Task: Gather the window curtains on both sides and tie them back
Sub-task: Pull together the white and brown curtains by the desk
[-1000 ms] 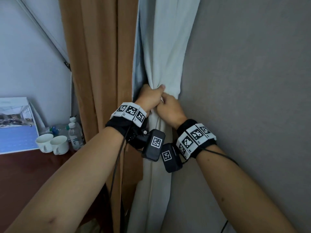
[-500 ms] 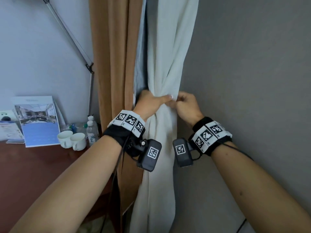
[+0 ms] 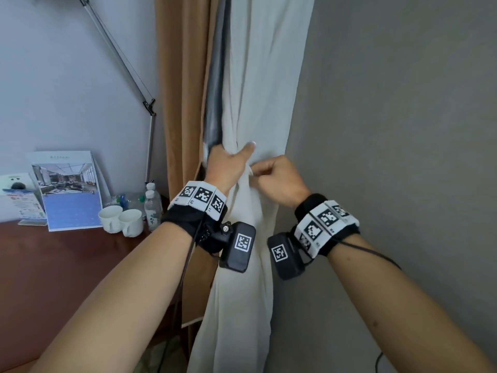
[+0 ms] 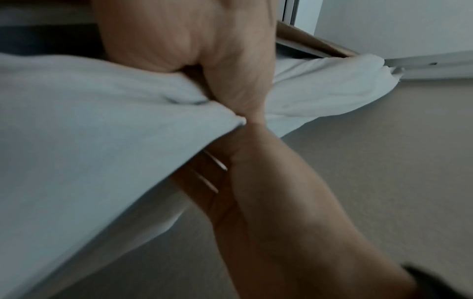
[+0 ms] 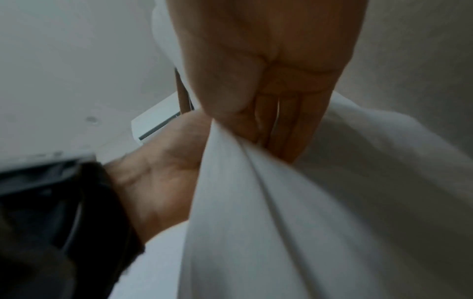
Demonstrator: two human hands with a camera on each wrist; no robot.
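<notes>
Flanking white curtain (image 3: 258,76): brown curtain (image 3: 183,103), wall (image 3: 403,130)

Head view downward; wrist views close, curtain (image 3: 258,103) shared.

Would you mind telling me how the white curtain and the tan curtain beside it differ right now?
The white curtain is pale and cinched into a bundle; the tan curtain is brownish and hangs in loose folds. The left hand grips the white curtain and the right hand pinches its fabric; neither hand visibly holds the tan curtain. The white curtain lies against the grey wall; the tan curtain hangs nearer the desk. Both hang vertically, side by side.
</notes>
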